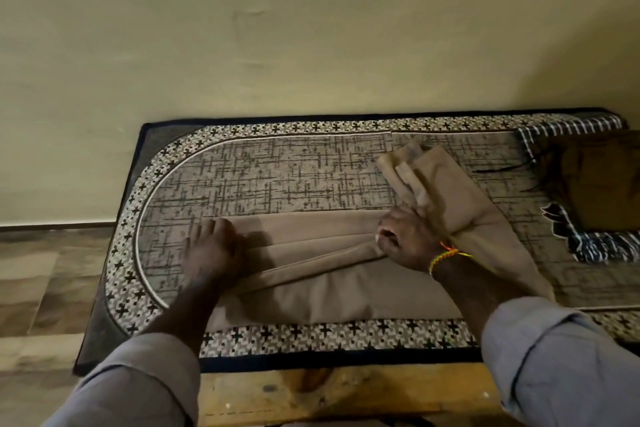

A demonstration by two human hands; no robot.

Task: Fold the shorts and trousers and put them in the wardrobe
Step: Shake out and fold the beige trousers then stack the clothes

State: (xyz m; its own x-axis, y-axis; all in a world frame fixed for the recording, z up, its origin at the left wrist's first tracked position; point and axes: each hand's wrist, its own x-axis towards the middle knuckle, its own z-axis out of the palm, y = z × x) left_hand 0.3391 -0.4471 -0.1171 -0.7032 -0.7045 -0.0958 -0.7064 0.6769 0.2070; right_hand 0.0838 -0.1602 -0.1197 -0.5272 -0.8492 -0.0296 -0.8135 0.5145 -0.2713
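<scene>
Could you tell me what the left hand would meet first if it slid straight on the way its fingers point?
Probably bare patterned mat: the left hand rests on the beige trousers near their far edge, fingers pointing toward the wall.

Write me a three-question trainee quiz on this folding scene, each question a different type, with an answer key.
1. True or false: the left hand presses flat on the tan trousers.
2. Which wrist wears the thread bracelet? A) left B) right C) both
3. Fill in: the trousers lie on a patterned ____, with a checked cloth and a brown garment at its right end.

Key:
1. True; the palm is down on the cloth, fingers spread.
2. B; it sits just behind the right hand, which grips the bunched fabric where the trousers bend.
3. Mat.
</scene>
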